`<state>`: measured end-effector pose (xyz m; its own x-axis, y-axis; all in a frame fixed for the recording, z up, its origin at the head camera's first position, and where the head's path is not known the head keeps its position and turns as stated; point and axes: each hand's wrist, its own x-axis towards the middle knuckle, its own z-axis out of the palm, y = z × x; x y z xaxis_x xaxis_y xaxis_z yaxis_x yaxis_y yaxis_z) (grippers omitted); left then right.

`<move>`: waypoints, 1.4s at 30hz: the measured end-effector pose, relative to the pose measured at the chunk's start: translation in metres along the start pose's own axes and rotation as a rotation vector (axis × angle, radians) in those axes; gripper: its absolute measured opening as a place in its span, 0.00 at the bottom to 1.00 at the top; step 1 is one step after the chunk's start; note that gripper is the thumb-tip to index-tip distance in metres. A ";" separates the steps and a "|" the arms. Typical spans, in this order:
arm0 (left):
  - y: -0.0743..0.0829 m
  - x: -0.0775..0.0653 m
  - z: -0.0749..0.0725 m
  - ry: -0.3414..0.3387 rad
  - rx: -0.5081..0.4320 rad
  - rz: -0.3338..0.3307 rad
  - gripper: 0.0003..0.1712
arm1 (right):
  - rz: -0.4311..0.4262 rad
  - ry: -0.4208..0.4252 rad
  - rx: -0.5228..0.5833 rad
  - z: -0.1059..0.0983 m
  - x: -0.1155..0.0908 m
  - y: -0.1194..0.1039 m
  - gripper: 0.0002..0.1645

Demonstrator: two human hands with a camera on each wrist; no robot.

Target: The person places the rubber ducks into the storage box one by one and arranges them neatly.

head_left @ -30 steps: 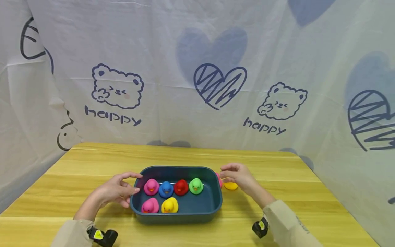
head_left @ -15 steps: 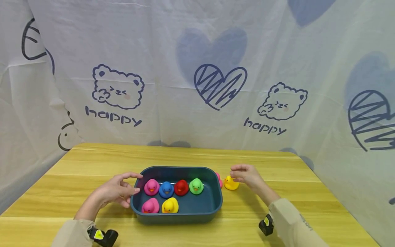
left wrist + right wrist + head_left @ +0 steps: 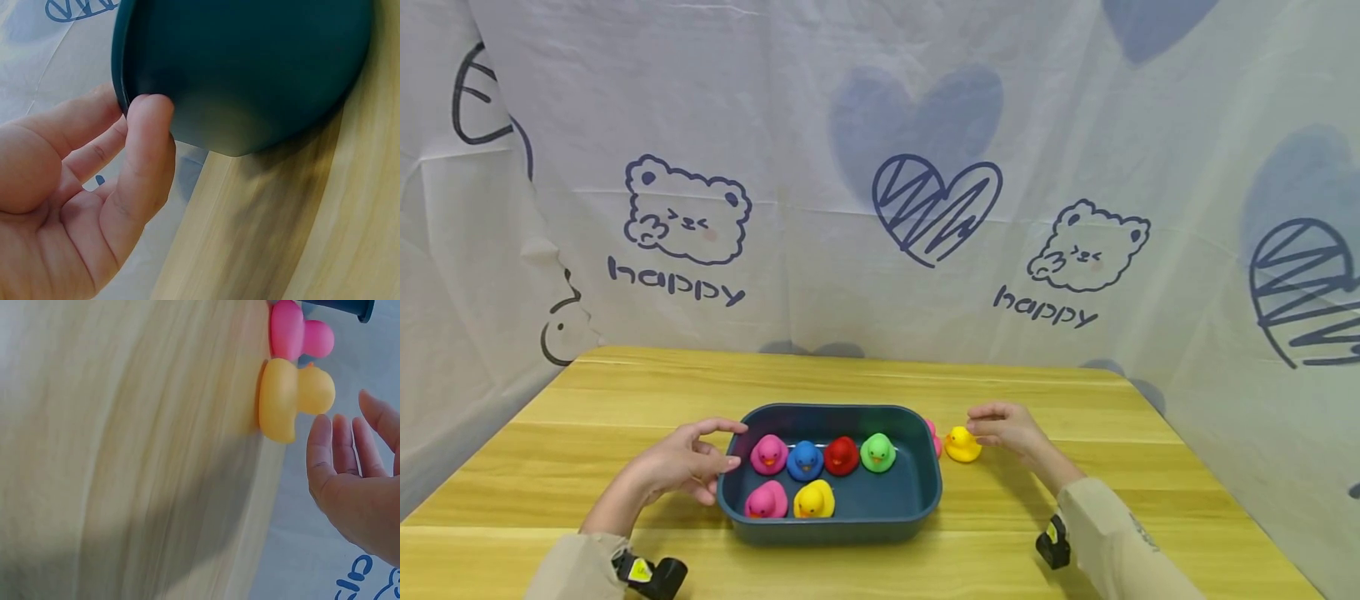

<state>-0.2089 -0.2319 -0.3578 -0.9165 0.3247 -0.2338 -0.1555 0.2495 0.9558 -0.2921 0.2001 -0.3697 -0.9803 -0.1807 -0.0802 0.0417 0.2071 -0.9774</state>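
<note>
A dark blue-green plastic bin (image 3: pixel 827 530) stands on the table with several rubber ducks inside. The back row holds a pink duck (image 3: pixel 768 455), a blue one (image 3: pixel 805 461), a red one (image 3: pixel 841 456) and a green one (image 3: pixel 877 452). In front sit another pink duck (image 3: pixel 767 500) and a yellow duck (image 3: pixel 814 500). My left hand (image 3: pixel 681 460) grips the bin's left rim, thumb and fingers on either side in the left wrist view. My right hand (image 3: pixel 1011 429), fingers apart and holding nothing, hovers beside a second yellow duck (image 3: pixel 961 445) outside the bin.
One more pink duck (image 3: pixel 297 331) stands on the table between the bin's right end and the outer yellow duck, partly hidden in the head view. The wooden table (image 3: pixel 1037 392) reaches back to a printed cloth (image 3: pixel 820 275).
My right hand has moved to the right, uncovering the outer yellow duck, which was mostly hidden behind it. The left hand and the bin have stayed put.
</note>
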 end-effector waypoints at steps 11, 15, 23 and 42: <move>0.001 -0.001 0.000 0.008 -0.001 -0.003 0.34 | 0.030 -0.017 -0.117 0.001 0.007 0.003 0.23; 0.001 -0.001 0.001 0.002 -0.007 0.004 0.34 | 0.009 -0.053 -0.193 -0.001 0.009 0.006 0.24; 0.000 0.000 0.000 -0.009 -0.015 0.011 0.34 | -0.046 -0.104 -0.261 -0.001 0.014 0.011 0.24; 0.001 0.000 0.000 -0.006 -0.020 0.007 0.33 | -0.015 -0.053 -0.350 0.004 0.012 0.008 0.20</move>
<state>-0.2092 -0.2318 -0.3573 -0.9152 0.3324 -0.2279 -0.1563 0.2286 0.9609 -0.3029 0.1960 -0.3792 -0.9686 -0.2337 -0.0849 -0.0505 0.5195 -0.8530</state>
